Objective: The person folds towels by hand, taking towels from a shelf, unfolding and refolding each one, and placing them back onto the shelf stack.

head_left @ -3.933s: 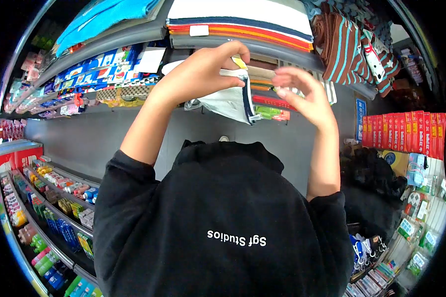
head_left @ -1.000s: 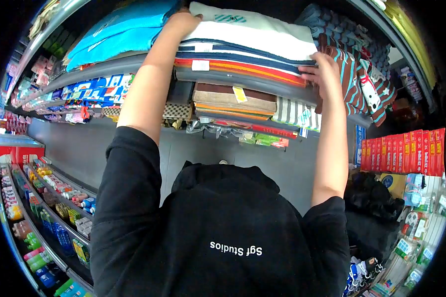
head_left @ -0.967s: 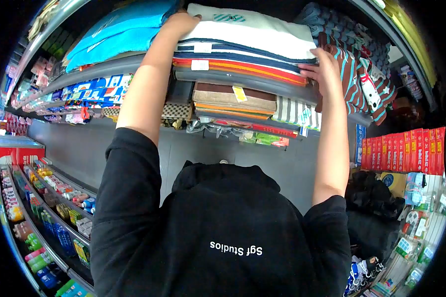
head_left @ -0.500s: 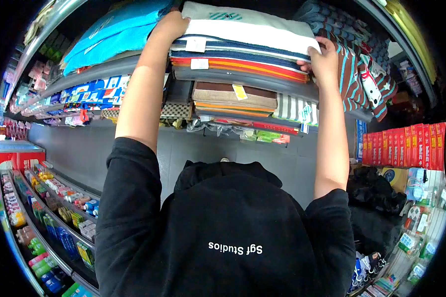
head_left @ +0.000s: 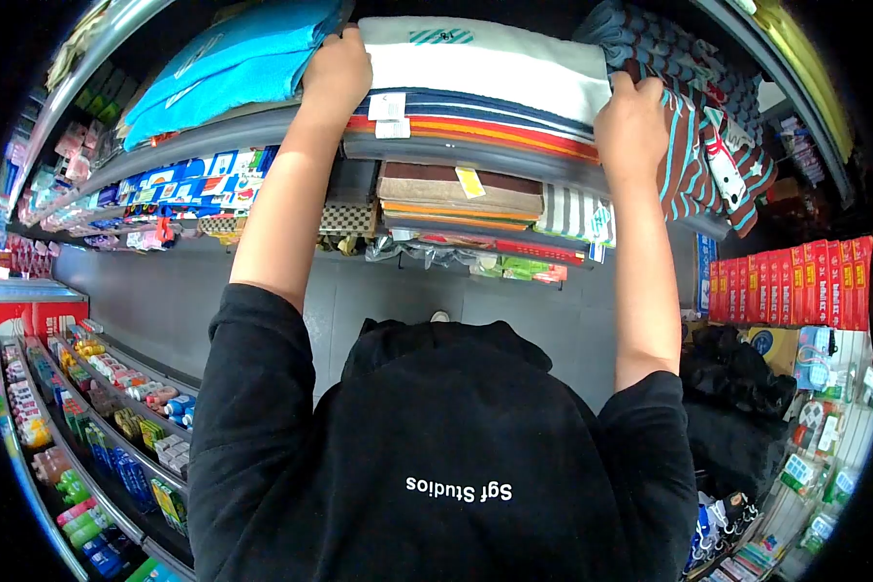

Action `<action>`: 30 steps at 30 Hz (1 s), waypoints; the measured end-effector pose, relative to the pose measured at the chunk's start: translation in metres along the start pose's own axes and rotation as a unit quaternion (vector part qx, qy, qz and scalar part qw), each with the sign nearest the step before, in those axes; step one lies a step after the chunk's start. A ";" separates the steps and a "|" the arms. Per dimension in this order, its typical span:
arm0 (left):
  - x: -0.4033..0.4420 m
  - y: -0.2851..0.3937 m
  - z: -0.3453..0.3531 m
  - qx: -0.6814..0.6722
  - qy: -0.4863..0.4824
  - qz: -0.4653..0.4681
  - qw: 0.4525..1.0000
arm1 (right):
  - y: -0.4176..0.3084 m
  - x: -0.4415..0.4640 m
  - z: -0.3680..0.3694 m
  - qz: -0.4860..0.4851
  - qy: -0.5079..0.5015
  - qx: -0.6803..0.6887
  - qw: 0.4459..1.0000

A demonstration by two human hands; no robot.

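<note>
A folded white towel (head_left: 495,68) with a small green striped patch lies on top of a stack of folded towels on the upper shelf. My left hand (head_left: 338,73) is closed at the white towel's left end, fingers curled along its edge. At the opposite end my right hand (head_left: 632,126) is closed too, its fingertips tucked out of sight against the side. Below the white towel show navy, white, red and orange folds (head_left: 514,131). Two white tags (head_left: 388,107) hang at the stack's front left.
Folded blue towels (head_left: 228,63) lie left of the stack, and a brown striped textile (head_left: 694,145) hangs at its right. Brown folded towels (head_left: 461,189) sit on the shelf below. Red boxes (head_left: 795,281) stand to the right. Shelves of bottles (head_left: 116,436) curve along the left.
The white towel and upper folds have settled lower, squared over the stack. My right hand has turned, its fingers now behind the right edge; my left hand has shifted slightly down.
</note>
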State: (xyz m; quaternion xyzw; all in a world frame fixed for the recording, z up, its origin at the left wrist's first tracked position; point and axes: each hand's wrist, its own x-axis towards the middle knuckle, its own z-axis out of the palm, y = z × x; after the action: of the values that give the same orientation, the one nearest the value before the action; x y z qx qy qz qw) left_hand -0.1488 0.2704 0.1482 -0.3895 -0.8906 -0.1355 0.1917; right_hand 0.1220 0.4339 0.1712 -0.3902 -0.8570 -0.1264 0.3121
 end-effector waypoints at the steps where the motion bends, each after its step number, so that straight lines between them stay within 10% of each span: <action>1: 0.000 0.000 0.000 0.029 0.034 0.038 0.998 | 0.001 0.005 -0.003 -0.026 0.042 -0.008 0.999; 4: 0.005 0.014 -0.002 0.010 0.096 0.139 0.986 | 0.000 0.021 0.004 -0.068 0.098 0.002 0.993; 12: 0.038 0.056 0.057 -0.134 0.014 0.169 0.976 | -0.027 0.044 0.097 -0.147 -0.127 0.082 0.977; 23: 0.025 0.050 0.064 0.003 -0.019 0.013 1.000 | -0.013 0.051 0.112 -0.074 -0.198 0.072 0.975; 30: 0.026 0.033 0.054 -0.188 0.054 -0.068 0.978 | -0.019 0.056 0.091 0.011 -0.219 0.126 0.967</action>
State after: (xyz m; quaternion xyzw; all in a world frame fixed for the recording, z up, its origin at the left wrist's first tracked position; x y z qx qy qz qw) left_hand -0.1535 0.3299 0.1149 -0.3488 -0.8621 -0.3341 0.1531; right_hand 0.0406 0.4962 0.1364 -0.3755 -0.9090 0.0746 0.1647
